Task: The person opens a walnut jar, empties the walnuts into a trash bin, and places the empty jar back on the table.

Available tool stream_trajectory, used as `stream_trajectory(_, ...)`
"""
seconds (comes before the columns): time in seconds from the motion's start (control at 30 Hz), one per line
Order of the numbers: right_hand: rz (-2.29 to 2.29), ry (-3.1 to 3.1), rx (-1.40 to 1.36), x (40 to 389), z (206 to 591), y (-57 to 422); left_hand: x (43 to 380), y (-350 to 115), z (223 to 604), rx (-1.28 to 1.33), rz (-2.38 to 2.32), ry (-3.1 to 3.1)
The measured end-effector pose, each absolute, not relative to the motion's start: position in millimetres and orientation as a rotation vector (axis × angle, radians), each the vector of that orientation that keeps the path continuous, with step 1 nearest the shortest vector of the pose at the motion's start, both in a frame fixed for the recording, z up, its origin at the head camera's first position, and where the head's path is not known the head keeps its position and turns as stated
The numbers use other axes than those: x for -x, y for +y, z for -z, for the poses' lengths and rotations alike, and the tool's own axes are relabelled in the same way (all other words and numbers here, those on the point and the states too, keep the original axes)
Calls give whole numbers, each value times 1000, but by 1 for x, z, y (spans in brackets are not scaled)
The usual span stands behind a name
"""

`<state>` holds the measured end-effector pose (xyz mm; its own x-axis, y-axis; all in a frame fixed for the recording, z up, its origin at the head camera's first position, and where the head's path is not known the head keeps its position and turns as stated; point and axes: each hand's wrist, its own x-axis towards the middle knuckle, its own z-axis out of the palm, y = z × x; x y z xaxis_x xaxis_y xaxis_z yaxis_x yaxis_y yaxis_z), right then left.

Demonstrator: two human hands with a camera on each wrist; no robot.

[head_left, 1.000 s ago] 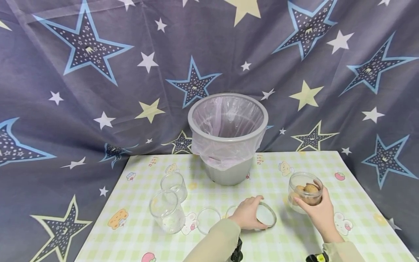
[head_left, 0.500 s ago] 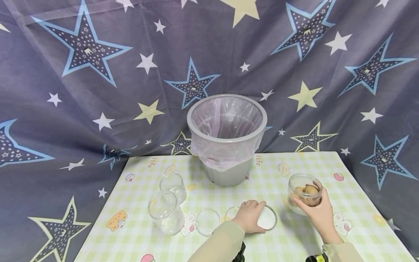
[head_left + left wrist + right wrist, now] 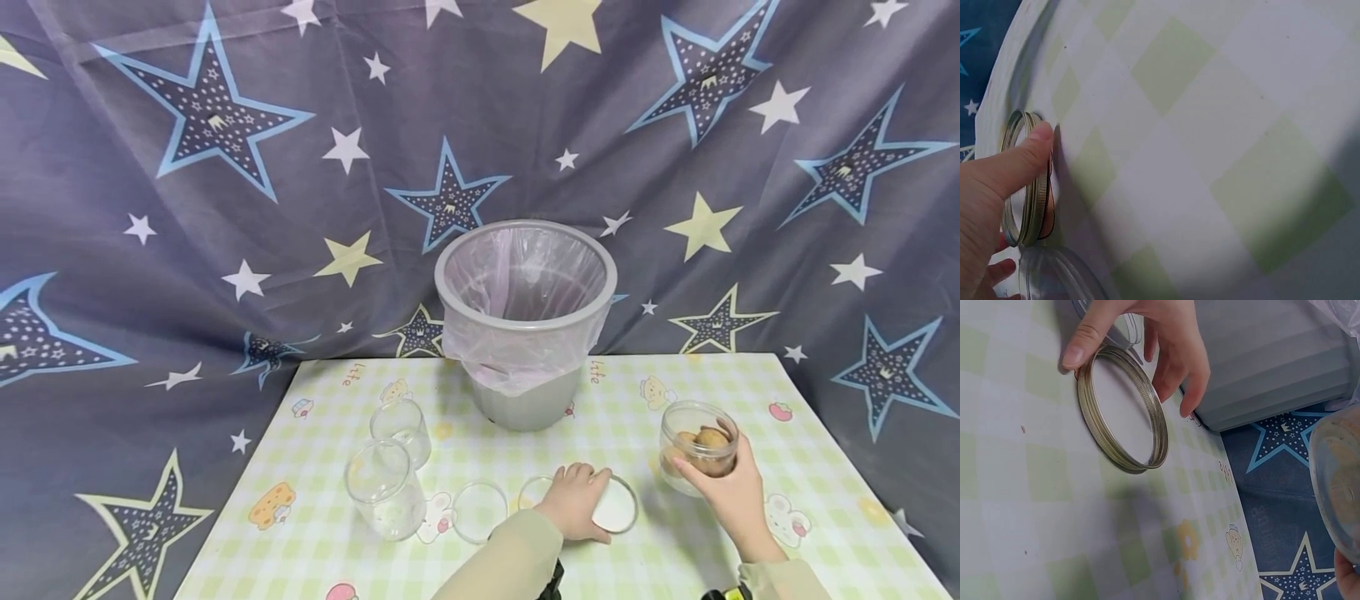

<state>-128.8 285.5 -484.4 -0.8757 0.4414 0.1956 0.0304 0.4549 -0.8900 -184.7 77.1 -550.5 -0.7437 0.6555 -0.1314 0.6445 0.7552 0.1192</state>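
Observation:
My left hand (image 3: 576, 502) grips a metal screw lid (image 3: 617, 505) by its left edge. The lid's white inner face is up. In the left wrist view my thumb (image 3: 1025, 159) presses on the ribbed rim, with the other fingers partly hidden behind it. My right hand (image 3: 731, 492) holds a clear round jar (image 3: 686, 412) from its right side, thumb in front. Several round brown, walnut-like things (image 3: 711, 438) sit inside this jar. The right wrist view catches only part of the jar (image 3: 1338, 487) at its right edge.
Two clear jars stand at the left, a front jar (image 3: 386, 500) and a rear jar (image 3: 401, 421). Clear round rings or lids (image 3: 480, 512) lie left of my left hand. A grey bin (image 3: 525, 408) lined with a pinkish bag stands at the back, before a star-patterned curtain (image 3: 300, 208).
The fingers of my left hand have drawn in slightly toward me along the lid's edge. The lid and the right hand with the jar have hardly moved; the head view shifts slightly.

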Motion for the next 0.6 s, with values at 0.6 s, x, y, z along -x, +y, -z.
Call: stream_trajectory(0.6,-1432,-2304,363,130,487,279,189,50,513,-920,-672,2812)
